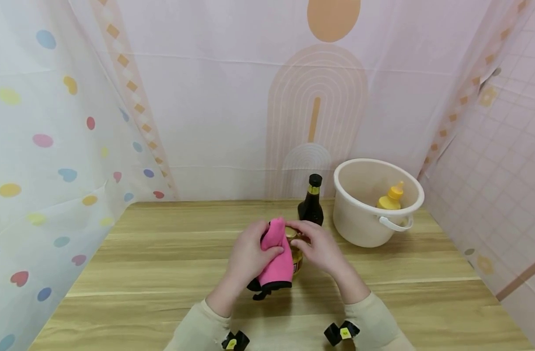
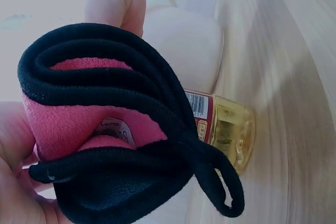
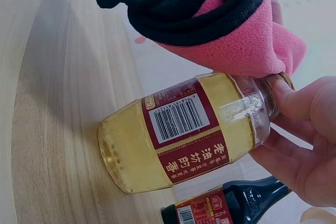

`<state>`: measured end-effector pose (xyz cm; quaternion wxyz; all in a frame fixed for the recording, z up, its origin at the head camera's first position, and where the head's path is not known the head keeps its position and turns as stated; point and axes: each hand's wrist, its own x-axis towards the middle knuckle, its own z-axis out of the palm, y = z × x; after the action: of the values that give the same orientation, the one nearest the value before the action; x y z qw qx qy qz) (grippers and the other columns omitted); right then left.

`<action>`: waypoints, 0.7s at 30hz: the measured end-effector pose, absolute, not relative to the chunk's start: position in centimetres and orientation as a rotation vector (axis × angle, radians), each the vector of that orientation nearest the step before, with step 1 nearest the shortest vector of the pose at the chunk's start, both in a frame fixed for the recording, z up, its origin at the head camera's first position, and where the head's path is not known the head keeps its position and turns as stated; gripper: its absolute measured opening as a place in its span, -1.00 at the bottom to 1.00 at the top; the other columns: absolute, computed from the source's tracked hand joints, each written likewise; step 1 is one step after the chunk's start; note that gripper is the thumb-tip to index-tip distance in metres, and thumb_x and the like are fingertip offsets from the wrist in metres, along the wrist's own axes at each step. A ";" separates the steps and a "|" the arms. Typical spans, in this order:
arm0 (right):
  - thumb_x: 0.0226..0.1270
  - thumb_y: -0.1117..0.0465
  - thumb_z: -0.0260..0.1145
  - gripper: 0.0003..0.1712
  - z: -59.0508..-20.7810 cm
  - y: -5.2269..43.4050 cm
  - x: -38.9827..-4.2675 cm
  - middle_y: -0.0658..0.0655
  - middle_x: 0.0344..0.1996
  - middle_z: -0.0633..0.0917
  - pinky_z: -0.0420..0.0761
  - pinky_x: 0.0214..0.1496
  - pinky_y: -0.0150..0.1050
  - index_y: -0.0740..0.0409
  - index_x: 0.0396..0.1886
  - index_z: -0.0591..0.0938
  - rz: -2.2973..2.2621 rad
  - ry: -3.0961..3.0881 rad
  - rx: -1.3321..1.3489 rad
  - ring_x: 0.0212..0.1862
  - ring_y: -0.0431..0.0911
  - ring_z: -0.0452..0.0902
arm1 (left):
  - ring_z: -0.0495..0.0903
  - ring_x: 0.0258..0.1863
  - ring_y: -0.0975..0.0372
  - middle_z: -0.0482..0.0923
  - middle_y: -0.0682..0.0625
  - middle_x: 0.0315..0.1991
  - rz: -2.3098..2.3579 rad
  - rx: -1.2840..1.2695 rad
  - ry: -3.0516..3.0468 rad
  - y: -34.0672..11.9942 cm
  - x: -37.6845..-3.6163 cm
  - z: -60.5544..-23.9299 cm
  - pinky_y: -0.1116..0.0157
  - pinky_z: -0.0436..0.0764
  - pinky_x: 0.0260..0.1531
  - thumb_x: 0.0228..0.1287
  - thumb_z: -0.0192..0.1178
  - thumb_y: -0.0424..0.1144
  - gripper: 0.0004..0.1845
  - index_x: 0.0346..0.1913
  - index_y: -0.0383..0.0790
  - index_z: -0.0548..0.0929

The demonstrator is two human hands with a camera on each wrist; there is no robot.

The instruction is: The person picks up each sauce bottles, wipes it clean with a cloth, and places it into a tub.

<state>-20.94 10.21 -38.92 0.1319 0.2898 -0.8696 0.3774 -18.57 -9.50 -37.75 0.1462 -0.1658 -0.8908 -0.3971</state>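
Note:
My left hand [image 1: 249, 251] grips a pink cloth [image 1: 279, 265] with black edging and a hanging loop, bunched into folds. Beside it, my right hand [image 1: 318, 245] holds a clear bottle of yellow oil [image 3: 184, 135] near its neck, thumb by the gold cap [image 3: 283, 80]. The cloth touches the bottle's upper side in the right wrist view. In the head view the two hands nearly hide the bottle. A red label with a barcode shows on it. Whether its base rests on the table, I cannot tell.
Behind the right hand stands a dark sauce bottle [image 1: 311, 209] with a black cap. To its right is a cream bucket [image 1: 357, 229] with a white handle, and a yellow squeeze bottle [image 1: 390, 201] inside. Patterned curtains [image 1: 215, 122] border the wooden table [image 1: 153, 263].

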 end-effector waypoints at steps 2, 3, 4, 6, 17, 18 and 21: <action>0.29 0.36 0.37 -0.53 -38.9 10.2 -20.9 0.12 0.05 0.66 0.60 -0.02 -0.09 0.14 0.22 0.61 1.098 -2.522 0.843 -0.07 -0.06 0.59 | 0.45 -0.39 0.20 0.53 0.00 -0.33 -1.144 -0.486 -2.565 -9.6 -18.6 -37.9 0.23 0.51 -0.40 0.02 0.53 -0.28 -0.67 -0.23 -0.21 0.57; 0.29 0.36 0.37 -0.52 -38.8 10.2 -21.0 0.11 0.05 0.66 0.60 -0.02 -0.09 0.13 0.22 0.61 1.099 -2.521 0.847 -0.06 -0.06 0.59 | 0.45 -0.39 0.20 0.53 0.01 -0.34 -1.145 -0.489 -2.566 -9.7 -18.6 -38.0 0.23 0.50 -0.41 0.02 0.53 -0.29 -0.67 -0.23 -0.21 0.57; 0.29 0.35 0.37 -0.52 -38.8 10.2 -21.0 0.11 0.05 0.66 0.60 -0.02 -0.10 0.12 0.22 0.61 1.100 -2.521 0.849 -0.06 -0.06 0.59 | 0.44 -0.40 0.20 0.52 0.01 -0.34 -1.145 -0.491 -2.570 -9.7 -18.6 -38.1 0.23 0.50 -0.42 0.01 0.54 -0.29 -0.67 -0.24 -0.20 0.57; 0.29 0.35 0.37 -0.52 -38.8 10.2 -21.0 0.11 0.04 0.66 0.60 -0.01 -0.10 0.11 0.21 0.62 1.109 -2.523 0.849 -0.06 -0.05 0.59 | 0.43 -0.41 0.21 0.52 0.02 -0.36 -1.137 -0.492 -2.583 -9.8 -18.6 -38.3 0.25 0.49 -0.43 0.01 0.54 -0.29 -0.68 -0.26 -0.20 0.57; 0.29 0.35 0.37 -0.54 -39.0 10.2 -21.0 0.12 0.05 0.66 0.61 -0.02 -0.10 0.12 0.20 0.62 1.109 -2.529 0.833 -0.04 -0.05 0.60 | 0.46 -0.41 0.23 0.53 0.05 -0.35 -1.155 -0.470 -2.569 -9.9 -18.1 -38.7 0.26 0.51 -0.41 0.00 0.55 -0.27 -0.65 -0.23 -0.18 0.57; 0.29 0.35 0.37 -0.54 -39.0 10.2 -21.0 0.12 0.04 0.66 0.61 -0.02 -0.10 0.12 0.20 0.62 1.104 -2.526 0.833 -0.04 -0.05 0.60 | 0.46 -0.40 0.22 0.53 0.04 -0.34 -1.159 -0.469 -2.564 -9.9 -18.1 -38.7 0.25 0.52 -0.41 0.00 0.55 -0.27 -0.65 -0.22 -0.18 0.57; 0.28 0.35 0.38 -0.54 -39.1 10.1 -21.0 0.12 0.03 0.66 0.60 -0.02 -0.10 0.12 0.20 0.62 1.098 -2.519 0.835 -0.05 -0.05 0.60 | 0.46 -0.40 0.23 0.53 0.05 -0.33 -1.162 -0.467 -2.547 -9.9 -18.0 -39.0 0.26 0.52 -0.41 0.00 0.55 -0.28 -0.64 -0.21 -0.19 0.57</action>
<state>-21.03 10.14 -39.07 0.1343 0.2879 -0.8692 0.3789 -17.98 -9.91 -38.99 0.1510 -0.1625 -0.8872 -0.4046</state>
